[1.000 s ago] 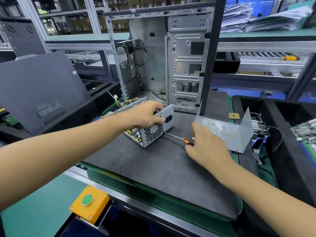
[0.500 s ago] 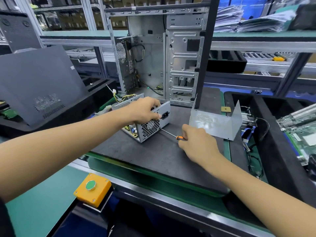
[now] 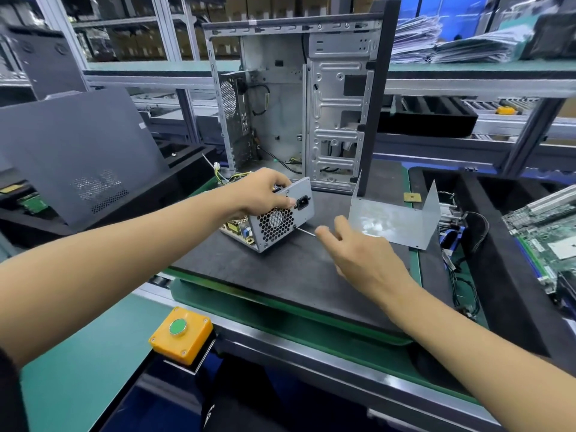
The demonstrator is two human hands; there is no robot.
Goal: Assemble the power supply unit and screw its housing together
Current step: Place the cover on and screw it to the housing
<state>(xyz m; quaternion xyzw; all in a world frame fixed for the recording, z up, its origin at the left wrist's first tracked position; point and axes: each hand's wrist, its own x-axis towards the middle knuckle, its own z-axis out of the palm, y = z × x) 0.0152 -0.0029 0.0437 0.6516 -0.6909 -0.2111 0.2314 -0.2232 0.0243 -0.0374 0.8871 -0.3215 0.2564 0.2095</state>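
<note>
Left hand (image 3: 265, 194): grips the top edge of the power supply unit (image 3: 276, 218), which sits mid-mat (image 3: 249, 269) with bare mat toward the near edge
Right hand (image 3: 358, 249): fingers loose and spread over the screwdriver (image 3: 305, 231); handle hidden, grasp cannot be told
Housing cover (image 3: 396, 219): stands just right, apart
Computer case (image 3: 299, 104): behind, open side facing

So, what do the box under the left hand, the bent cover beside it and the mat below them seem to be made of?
Power supply box: apparently bare sheet steel, dull grey, with a punched honeycomb grille. Bent cover: thin sheet metal, shinier, with blurred reflections. Mat: dark and matte, perhaps rubber or foam; I cannot tell which.
</note>
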